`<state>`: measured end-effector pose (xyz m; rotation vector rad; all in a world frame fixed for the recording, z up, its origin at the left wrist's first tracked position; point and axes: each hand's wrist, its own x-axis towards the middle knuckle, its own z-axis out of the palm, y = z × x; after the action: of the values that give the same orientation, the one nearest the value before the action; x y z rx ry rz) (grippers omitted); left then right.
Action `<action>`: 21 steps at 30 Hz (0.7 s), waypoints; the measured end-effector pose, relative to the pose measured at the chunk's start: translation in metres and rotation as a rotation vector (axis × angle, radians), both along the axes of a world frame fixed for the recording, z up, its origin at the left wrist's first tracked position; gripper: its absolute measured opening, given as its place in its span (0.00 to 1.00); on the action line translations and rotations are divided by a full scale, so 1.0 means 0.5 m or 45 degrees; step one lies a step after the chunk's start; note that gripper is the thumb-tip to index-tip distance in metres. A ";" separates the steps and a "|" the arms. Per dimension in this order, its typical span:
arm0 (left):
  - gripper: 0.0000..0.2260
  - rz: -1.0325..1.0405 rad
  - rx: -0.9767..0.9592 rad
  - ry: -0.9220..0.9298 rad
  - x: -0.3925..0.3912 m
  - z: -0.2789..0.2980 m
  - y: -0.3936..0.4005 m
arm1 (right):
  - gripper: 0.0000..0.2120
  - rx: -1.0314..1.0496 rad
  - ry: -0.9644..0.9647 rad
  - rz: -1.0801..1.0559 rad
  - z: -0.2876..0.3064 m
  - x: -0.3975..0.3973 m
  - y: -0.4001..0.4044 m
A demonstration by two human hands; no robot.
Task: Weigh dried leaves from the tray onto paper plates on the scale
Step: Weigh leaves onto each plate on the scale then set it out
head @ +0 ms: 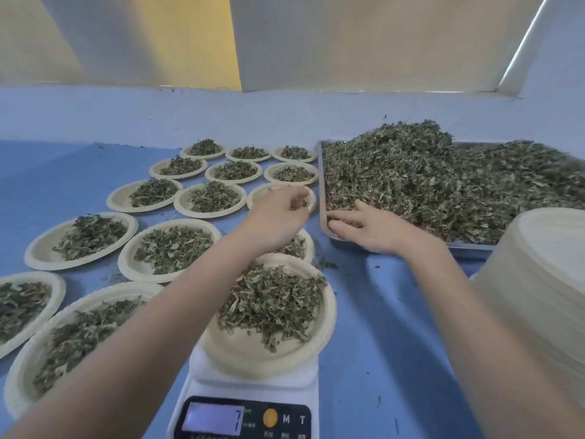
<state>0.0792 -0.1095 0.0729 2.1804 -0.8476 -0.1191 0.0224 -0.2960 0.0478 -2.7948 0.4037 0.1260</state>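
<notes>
The left hand [278, 213] is held over a paper plate [311, 198] beside the tray, its fingers curled together in a pinch; a few dark leaf bits are seen at the fingertips, though what exactly is pinched is hard to make out, and most of that plate is covered by the hand. The right hand [364, 228] is laid flat, fingers spread and fairly straight, on the near left corner of the metal tray [322, 185], its fingertips resting among the dried leaves [427, 182]. The leaves are heaped high in the tray, and the tray's right end is cut off by the frame edge.

Below the left forearm, a leaf-filled plate [294, 350] is seated on the white scale [253, 394]; its left side is hidden by the arm. The scale's display [212, 418] is partly cut off at the bottom, and only a "7" can be read on it. Another plate [308, 245] just behind is largely hidden by the left wrist.

Many filled plates [171, 248] are spread in rows over the blue desk [380, 312] to the left, the nearest ones cropped by the frame. A stack of unused plates [544, 280] is seen at the right edge, blurred and cropped.
</notes>
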 end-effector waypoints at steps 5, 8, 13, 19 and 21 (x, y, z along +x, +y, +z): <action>0.16 0.124 -0.122 0.106 -0.012 -0.023 0.076 | 0.45 0.131 0.004 0.114 -0.013 -0.051 0.071; 0.15 0.194 -0.206 0.131 -0.033 -0.035 0.130 | 0.45 0.139 -0.105 0.155 -0.011 -0.083 0.108; 0.18 0.312 -0.324 0.162 -0.086 -0.072 0.219 | 0.46 0.333 -0.216 0.121 -0.043 -0.150 0.170; 0.28 0.371 -0.376 0.349 -0.155 -0.128 0.242 | 0.47 0.703 -0.344 -0.088 -0.093 -0.167 0.231; 0.30 0.383 -0.421 0.463 -0.164 -0.131 0.234 | 0.46 0.841 -0.400 -0.115 -0.095 -0.165 0.245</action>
<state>-0.0030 0.0073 0.0076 1.8700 -0.3043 -0.2029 -0.0600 -0.1737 0.0001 -2.0953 0.3319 -0.1708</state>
